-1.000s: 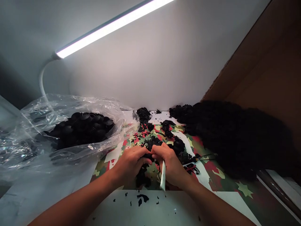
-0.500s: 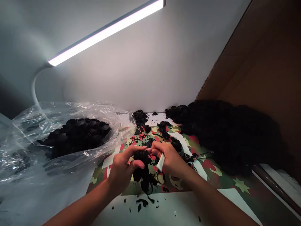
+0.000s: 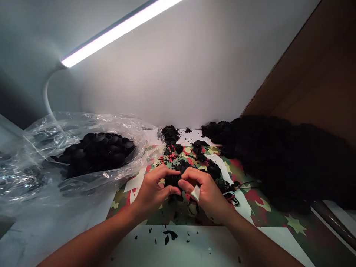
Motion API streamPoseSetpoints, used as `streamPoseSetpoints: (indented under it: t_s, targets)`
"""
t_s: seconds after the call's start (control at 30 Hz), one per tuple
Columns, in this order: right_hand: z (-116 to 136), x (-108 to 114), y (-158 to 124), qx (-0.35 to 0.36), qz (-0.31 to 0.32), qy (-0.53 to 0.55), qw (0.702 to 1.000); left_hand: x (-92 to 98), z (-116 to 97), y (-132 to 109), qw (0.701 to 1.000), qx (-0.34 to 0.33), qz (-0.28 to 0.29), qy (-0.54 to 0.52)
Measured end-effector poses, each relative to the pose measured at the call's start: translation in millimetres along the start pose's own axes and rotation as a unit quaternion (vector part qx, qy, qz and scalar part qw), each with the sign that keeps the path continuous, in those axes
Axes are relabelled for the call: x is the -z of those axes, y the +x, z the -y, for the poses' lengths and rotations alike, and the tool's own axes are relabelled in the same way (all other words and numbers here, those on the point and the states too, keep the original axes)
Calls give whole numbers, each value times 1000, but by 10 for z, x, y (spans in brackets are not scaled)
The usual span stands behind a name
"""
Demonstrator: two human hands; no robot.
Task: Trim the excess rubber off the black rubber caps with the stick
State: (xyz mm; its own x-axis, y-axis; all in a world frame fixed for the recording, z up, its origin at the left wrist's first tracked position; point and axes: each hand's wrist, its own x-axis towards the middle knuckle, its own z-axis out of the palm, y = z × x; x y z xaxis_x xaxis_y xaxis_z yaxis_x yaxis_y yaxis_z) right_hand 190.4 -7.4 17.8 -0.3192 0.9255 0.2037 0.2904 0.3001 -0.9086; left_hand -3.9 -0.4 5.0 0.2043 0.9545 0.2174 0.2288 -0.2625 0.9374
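Between the thumb and fingers of my left hand is a ribbed black piece, held above the patterned sheet. My right hand is closed, with its fingertips against the right side of that piece. A pale whitish item sticks out between the right thumb and fingers; most of it is hidden by the hand. Under and around both hands lie black scraps on the red, green and yellow camouflage sheet.
A clear plastic bag with round black pieces lies at the left. A large black heap fills the right, beside a cardboard panel. A lit lamp hangs above. Loose scraps lie in front.
The view has shifted, so the surroundings sit farther right. My right hand has turned and its thumb now meets the black piece. The dangling black scraps below the piece no longer show.
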Motion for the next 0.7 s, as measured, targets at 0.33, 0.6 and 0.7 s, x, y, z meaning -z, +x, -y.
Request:
streamPoseSetpoints:
  t_s: [0.33,0.6,0.7]
  targets:
    - [-93,-121,-29,-144,17,260,955,-40,16,2,961,80,-22,-264]
    - [-53,-46,-20,-49,-55,126,989,-12,56,13,982,45,-50,-176]
    - [-25,53,-19,24,-156,102,982,11,48,27,989,26,-53,-136]
